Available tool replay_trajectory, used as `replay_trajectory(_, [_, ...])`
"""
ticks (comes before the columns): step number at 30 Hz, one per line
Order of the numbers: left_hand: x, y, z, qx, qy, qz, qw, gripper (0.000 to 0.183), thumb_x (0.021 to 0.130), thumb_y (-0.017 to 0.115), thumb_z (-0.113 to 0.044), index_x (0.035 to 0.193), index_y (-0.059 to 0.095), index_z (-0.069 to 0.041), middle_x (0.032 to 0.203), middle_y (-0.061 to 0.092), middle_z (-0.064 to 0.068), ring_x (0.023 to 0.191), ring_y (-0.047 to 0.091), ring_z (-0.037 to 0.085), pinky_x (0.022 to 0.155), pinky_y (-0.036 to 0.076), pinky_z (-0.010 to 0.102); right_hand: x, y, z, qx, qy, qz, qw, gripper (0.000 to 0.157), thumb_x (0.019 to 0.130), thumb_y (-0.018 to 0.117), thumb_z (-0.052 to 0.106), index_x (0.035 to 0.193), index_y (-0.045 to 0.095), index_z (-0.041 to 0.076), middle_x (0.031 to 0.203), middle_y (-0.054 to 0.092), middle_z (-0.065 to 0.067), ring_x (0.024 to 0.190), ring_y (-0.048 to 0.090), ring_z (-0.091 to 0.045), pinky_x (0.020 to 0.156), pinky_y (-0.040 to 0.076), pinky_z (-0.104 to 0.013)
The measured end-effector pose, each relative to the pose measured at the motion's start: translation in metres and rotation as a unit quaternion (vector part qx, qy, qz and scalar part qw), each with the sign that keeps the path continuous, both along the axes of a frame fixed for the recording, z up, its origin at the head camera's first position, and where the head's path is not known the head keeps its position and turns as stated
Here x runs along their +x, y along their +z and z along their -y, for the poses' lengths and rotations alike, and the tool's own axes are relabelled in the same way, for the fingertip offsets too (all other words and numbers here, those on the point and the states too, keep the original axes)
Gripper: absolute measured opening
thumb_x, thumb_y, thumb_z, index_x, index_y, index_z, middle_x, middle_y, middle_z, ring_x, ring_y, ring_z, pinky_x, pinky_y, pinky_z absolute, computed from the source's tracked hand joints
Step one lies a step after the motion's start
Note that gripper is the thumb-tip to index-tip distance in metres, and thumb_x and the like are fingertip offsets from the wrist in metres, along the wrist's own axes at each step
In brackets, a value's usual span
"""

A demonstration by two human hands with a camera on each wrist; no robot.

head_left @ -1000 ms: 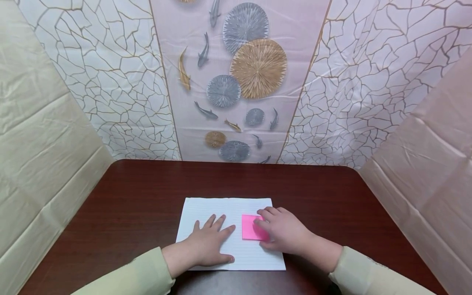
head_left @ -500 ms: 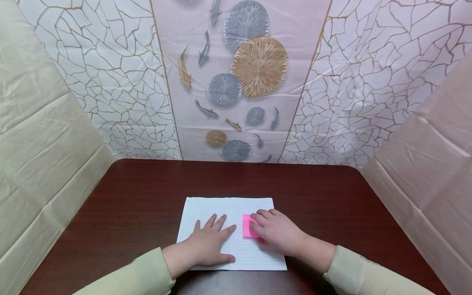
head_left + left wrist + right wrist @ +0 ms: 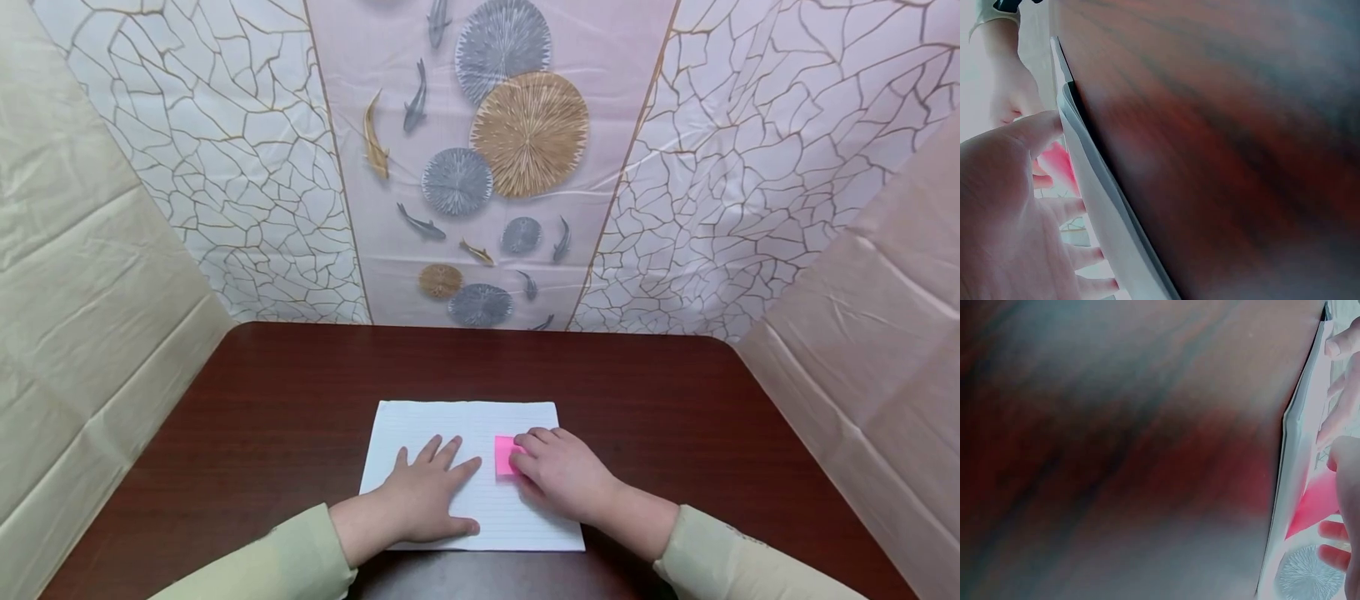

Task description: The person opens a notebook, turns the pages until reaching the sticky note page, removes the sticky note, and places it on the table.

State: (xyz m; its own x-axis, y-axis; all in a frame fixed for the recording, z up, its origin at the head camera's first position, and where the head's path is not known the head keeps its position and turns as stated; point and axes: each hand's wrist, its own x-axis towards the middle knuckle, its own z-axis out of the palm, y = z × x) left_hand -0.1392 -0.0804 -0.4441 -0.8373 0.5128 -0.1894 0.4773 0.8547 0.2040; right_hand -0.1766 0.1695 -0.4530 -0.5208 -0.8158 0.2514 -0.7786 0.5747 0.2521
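Note:
An open lined notebook lies on the table with a pink sticky note at its right page. My right hand pinches the note between thumb and fingers and covers much of it. In the right wrist view the pink sticky note slopes up from the page toward the thumb. Flat on the left page, my left hand rests with its fingers spread. The left wrist view shows the same left hand along the notebook's edge.
A dark brown table surrounds the notebook. Behind it hangs a patterned backdrop with fish and round shapes. Beige cloth panels stand at the left and right.
My right hand has shifted slightly left and curled its fingers on the sticky note. The note's near edge has come up off the page, so less of it shows. The left hand stays put.

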Motion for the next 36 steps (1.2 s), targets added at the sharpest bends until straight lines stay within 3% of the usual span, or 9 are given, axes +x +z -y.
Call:
replay_trajectory(13, [-0.0002, 0.0022, -0.0006, 0.002, 0.002, 0.000, 1.0000, 0.086, 0.080, 0.064, -0.071, 0.151, 0.043, -0.027, 0.159, 0.031, 0.013, 0.144, 0.028, 0.041, 0.101, 0.027, 0.075, -0.0015, -0.0041, -0.0001, -0.044, -0.012, 0.003, 0.999, 0.012, 0.088, 0.075, 0.028, 0.097, 0.075, 0.020, 0.103, 0.069, 0.001, 0.097, 0.064, -0.021, 0.086, 0.052, -0.039])
replay_trajectory(23, [-0.0018, 0.0021, -0.0014, 0.002, 0.003, 0.005, 1.0000, 0.086, 0.080, 0.063, -0.071, 0.152, 0.042, -0.027, 0.159, 0.030, 0.013, 0.144, 0.027, 0.041, 0.102, 0.026, 0.075, -0.0031, -0.0024, -0.0010, -0.083, -0.050, 0.055, 0.994, 0.013, 0.089, 0.073, 0.029, 0.098, 0.078, 0.020, 0.102, 0.070, 0.000, 0.096, 0.065, -0.019, 0.083, 0.053, -0.038])
replay_trajectory(36, [-0.0015, 0.0014, -0.0012, 0.002, 0.001, 0.004, 1.0000, 0.086, 0.081, 0.063, -0.071, 0.152, 0.042, -0.028, 0.159, 0.030, 0.012, 0.145, 0.027, 0.041, 0.103, 0.026, 0.074, -0.0075, 0.0045, -0.0055, -0.119, -0.080, 0.073, 0.987, 0.013, 0.090, 0.073, 0.026, 0.098, 0.079, 0.018, 0.099, 0.070, 0.001, 0.095, 0.063, -0.019, 0.086, 0.054, -0.038])
